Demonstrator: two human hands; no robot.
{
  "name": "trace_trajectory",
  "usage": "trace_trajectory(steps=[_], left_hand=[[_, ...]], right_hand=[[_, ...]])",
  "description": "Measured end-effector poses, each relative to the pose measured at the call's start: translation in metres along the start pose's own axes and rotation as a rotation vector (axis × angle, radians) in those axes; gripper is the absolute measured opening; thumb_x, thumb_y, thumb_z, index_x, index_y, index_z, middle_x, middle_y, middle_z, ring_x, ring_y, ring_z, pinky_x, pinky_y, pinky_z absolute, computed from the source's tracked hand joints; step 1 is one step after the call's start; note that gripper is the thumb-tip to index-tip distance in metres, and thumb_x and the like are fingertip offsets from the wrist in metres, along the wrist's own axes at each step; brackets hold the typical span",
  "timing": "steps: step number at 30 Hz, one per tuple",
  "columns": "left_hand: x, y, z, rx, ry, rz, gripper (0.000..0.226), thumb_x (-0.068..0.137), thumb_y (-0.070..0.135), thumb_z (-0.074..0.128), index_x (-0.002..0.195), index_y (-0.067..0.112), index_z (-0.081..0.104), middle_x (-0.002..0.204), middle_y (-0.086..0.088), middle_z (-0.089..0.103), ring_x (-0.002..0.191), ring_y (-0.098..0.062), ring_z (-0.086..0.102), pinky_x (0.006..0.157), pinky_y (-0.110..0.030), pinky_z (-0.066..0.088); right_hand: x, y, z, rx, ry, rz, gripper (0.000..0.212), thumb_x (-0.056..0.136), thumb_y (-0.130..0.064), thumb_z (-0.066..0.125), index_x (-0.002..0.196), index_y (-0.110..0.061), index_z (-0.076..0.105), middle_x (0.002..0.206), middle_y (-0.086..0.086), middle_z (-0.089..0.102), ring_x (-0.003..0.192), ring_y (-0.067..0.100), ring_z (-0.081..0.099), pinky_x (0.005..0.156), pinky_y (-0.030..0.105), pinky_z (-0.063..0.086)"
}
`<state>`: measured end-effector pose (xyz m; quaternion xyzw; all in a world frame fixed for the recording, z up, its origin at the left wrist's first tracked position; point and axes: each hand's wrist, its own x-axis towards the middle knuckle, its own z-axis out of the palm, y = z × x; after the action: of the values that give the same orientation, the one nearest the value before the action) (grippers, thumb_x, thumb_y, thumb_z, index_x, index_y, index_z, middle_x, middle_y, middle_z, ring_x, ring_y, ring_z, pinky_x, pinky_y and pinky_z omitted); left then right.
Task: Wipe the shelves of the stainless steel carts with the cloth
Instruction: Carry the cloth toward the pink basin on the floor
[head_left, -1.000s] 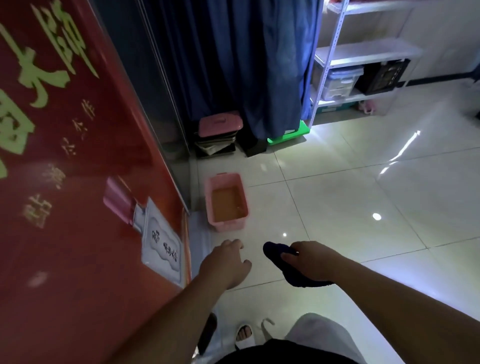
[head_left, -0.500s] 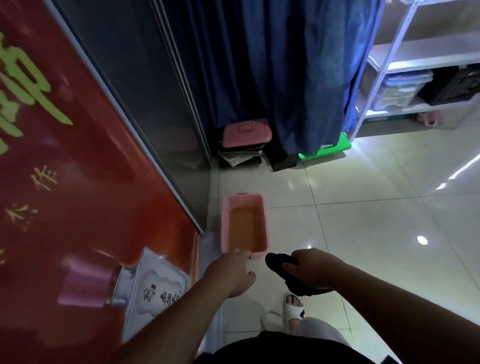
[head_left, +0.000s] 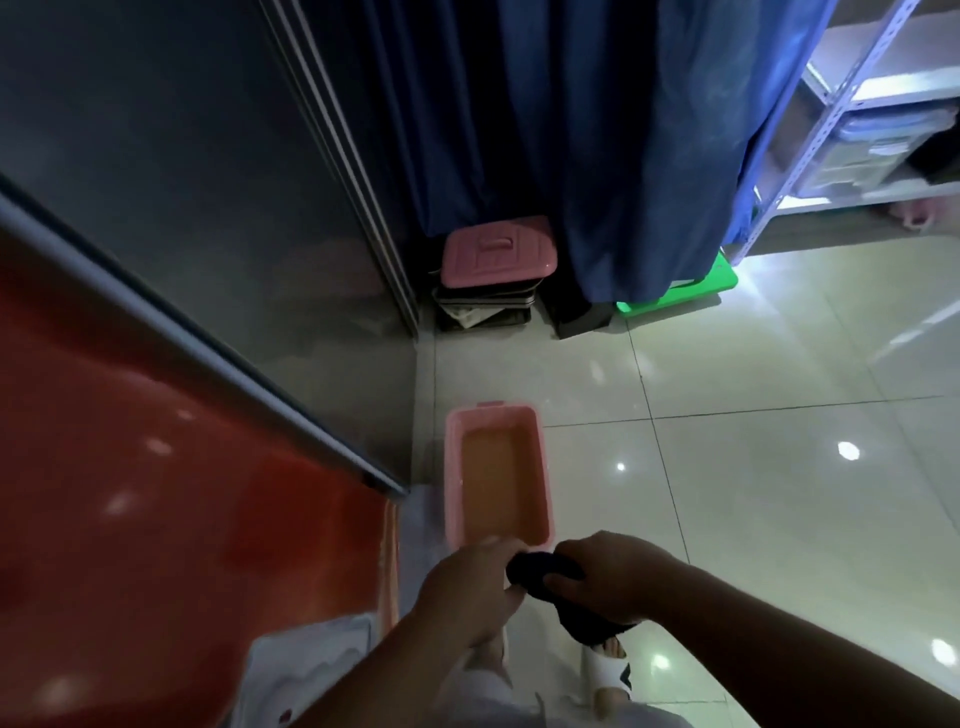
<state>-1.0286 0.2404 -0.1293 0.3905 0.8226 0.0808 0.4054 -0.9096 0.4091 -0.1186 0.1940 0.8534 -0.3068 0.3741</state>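
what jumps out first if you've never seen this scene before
The pink basin of brownish water on the pale tiled floor, just ahead of both hands. The right hand grips a dark cloth and the left hand meets it over the basin's near end. A glossy red panel fills the left side, with a blue curtain behind.

Glossy floor tiles (head_left: 753, 467), pink plastic tub (head_left: 452, 467), dark cloth (head_left: 540, 569).

Both arms reach fwd to 12 o'clock; right hand (head_left: 608, 577) & left hand (head_left: 467, 592) grip cloth (head_left: 540, 569) betw them.
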Motion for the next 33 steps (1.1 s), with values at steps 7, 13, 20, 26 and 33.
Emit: trace_trajectory(steps=[7, 13, 20, 26, 33], left_hand=[[0.090, -0.060, -0.022, 0.024, -0.046, 0.011, 0.028, 0.094, 0.042, 0.053, 0.119, 0.035, 0.063, 0.112, 0.009, 0.062, 0.101, -0.017, 0.064, 0.083, -0.039, 0.055], [0.172, -0.097, -0.001, 0.032, -0.037, -0.039, 0.022, 0.098, 0.040, 0.055, 0.117, 0.032, 0.064, 0.114, 0.011, 0.059, 0.101, -0.015, 0.062, 0.085, -0.038, 0.054], [0.262, -0.142, 0.069, 0.150, -0.099, -0.141, 0.020, 0.104, 0.033, 0.051, 0.119, 0.024, 0.063, 0.116, 0.002, 0.055, 0.100, -0.021, 0.061, 0.084, -0.039, 0.052], [0.329, -0.196, 0.130, 0.254, -0.154, -0.285, 0.016, 0.105, 0.031, 0.050, 0.113, 0.023, 0.061, 0.110, -0.004, 0.062, 0.094, -0.023, 0.062, 0.083, -0.045, 0.057], [0.377, -0.220, 0.179, 0.232, -0.149, -0.374, 0.027, 0.105, 0.019, 0.052, 0.129, 0.014, 0.063, 0.123, -0.011, 0.063, 0.107, -0.030, 0.063, 0.091, -0.049, 0.057]], right_hand=[[0.112, -0.001, -0.010, 0.053, -0.024, 0.069, 0.043, 0.105, -0.058, 0.039, 0.133, -0.031, 0.056, 0.121, 0.001, 0.068, 0.109, 0.023, 0.064, 0.091, 0.036, 0.048], [0.202, 0.022, 0.016, 0.129, 0.031, 0.086, 0.040, 0.106, -0.050, 0.040, 0.143, -0.036, 0.050, 0.132, -0.004, 0.065, 0.117, 0.021, 0.061, 0.096, 0.038, 0.048], [0.268, 0.074, 0.079, 0.284, -0.020, 0.275, 0.054, 0.107, -0.046, 0.044, 0.155, -0.024, 0.039, 0.148, 0.007, 0.056, 0.132, 0.026, 0.055, 0.108, 0.044, 0.049], [0.312, 0.131, 0.147, 0.405, -0.099, 0.339, 0.047, 0.107, -0.040, 0.050, 0.148, -0.016, 0.051, 0.137, 0.011, 0.064, 0.121, 0.029, 0.064, 0.097, 0.033, 0.048], [0.356, 0.169, 0.194, 0.444, -0.127, 0.437, 0.042, 0.107, -0.038, 0.048, 0.142, -0.016, 0.057, 0.138, 0.017, 0.063, 0.123, 0.035, 0.061, 0.097, 0.037, 0.046]])
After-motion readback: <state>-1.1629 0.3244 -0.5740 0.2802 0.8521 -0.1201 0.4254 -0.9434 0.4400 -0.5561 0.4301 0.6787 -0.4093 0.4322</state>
